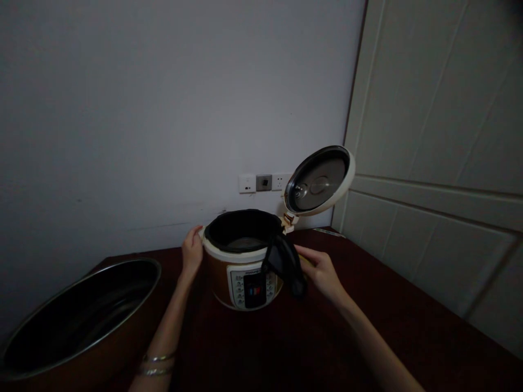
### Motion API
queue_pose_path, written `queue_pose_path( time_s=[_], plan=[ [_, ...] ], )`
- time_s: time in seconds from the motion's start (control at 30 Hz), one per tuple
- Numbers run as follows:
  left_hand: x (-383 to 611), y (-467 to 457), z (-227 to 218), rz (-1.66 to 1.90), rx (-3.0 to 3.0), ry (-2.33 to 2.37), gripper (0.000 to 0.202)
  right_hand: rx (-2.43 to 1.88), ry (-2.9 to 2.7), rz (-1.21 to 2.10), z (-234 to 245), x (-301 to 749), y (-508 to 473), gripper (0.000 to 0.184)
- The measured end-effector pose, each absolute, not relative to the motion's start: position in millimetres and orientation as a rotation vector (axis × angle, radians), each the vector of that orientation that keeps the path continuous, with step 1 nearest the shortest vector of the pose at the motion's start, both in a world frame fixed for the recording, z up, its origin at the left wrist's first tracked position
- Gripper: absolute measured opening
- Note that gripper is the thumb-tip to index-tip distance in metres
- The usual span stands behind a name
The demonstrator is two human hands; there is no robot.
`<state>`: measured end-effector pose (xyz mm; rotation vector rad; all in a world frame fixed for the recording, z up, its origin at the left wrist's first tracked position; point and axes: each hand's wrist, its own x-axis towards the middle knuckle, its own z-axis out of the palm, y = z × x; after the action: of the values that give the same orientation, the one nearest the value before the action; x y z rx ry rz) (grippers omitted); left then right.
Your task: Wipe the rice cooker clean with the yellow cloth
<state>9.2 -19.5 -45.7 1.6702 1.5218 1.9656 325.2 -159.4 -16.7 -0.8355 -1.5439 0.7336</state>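
Note:
An orange and white rice cooker (229,272) stands on a dark wooden table (408,326), its hinged lid (319,179) swung up and open at the back right. Its black inner cavity (241,228) shows. My left hand (192,251) rests against the cooker's left rim, fingers curled on the edge. My right hand (321,270) is at the cooker's right side, fingers closed on a black handle-like part (286,264) that hangs over the front right of the rim.
A large dark metal bowl (81,316) sits at the table's left front. Wall sockets (263,182) are on the grey wall behind the cooker. A pale panelled door (441,136) fills the right side.

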Motion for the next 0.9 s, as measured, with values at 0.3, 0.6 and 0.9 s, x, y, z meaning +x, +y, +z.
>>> queue_pose_path(
  time_s=[0.3, 0.6, 0.9],
  plan=[
    [15.0, -48.7, -9.7, 2.065, 1.586, 1.649, 0.033, -0.813, -1.541, 0.831, -27.9, 305.3, -168.3, 0.034],
    [73.2, -169.4, 45.8, 1.38, 1.939, 1.295, 0.038, -0.552, -2.047, 0.145, -38.3, 295.1, -194.7, 0.057],
    [87.2, -185.3, 11.7, 0.827, 2.055, 0.925, 0.039, -0.477, -2.1, -0.014, -55.8, 290.4, -207.0, 0.065]
  ],
)
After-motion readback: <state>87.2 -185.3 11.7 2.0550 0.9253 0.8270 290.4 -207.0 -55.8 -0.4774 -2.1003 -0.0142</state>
